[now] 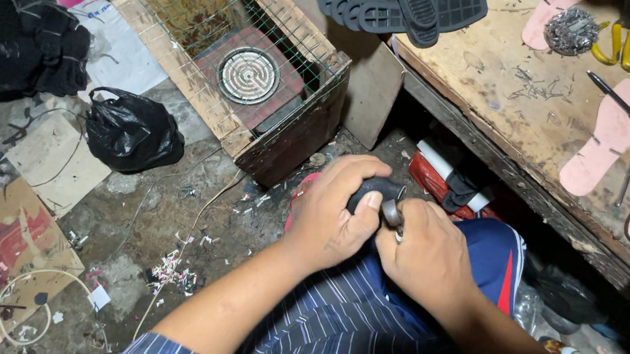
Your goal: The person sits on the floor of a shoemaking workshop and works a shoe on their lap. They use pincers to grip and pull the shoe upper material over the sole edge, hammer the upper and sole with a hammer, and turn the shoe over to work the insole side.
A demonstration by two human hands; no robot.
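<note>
My left hand [336, 211] is wrapped around a small black rounded object [375, 188], held over my lap. My right hand [425, 253] presses against it from the right and pinches a small silver metal piece [391, 211] at the object's edge. Most of the black object is hidden by my fingers. Both forearms come up from the bottom of the view, over a striped shirt and blue shorts.
A wooden workbench [508, 88] at the upper right carries pink insoles [609, 140], black soles [393, 4], yellow-handled scissors [626, 45] and a pile of nails [571, 31]. A wire-covered wooden box with a coil heater [248, 77] stands on the littered floor beside a black plastic bag [131, 130].
</note>
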